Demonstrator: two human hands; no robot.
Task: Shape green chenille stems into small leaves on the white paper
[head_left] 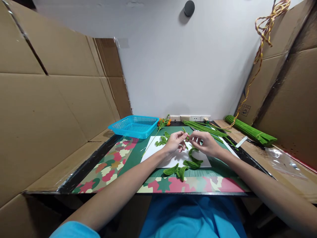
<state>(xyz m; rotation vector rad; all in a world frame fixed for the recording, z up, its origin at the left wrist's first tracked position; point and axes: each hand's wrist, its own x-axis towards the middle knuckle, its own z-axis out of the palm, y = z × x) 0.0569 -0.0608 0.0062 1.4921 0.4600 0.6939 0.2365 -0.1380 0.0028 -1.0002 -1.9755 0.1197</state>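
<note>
Above a white sheet of paper [164, 162], my left hand [176, 142] and my right hand [205, 143] meet, fingertips pinched on a small green pipe cleaner piece [187, 135]. Its exact shape is mostly hidden by the fingers. Leaf-like loops of bent green pipe cleaner lie around the hands: one cluster [161, 141] left of my left hand, a curved group [194, 162] below my right hand, and another cluster [182, 172] near the paper's front edge. Straight green pipe cleaners [204, 129] lie loose just behind my right hand.
A blue plastic basket [143, 135] stands at the back left, beside an orange flower with a green stem [163, 122]. A thick bundle of green pipe cleaners [252, 130] and a clear plastic bag [284, 162] lie on the right. Cardboard walls [61, 102] flank the table.
</note>
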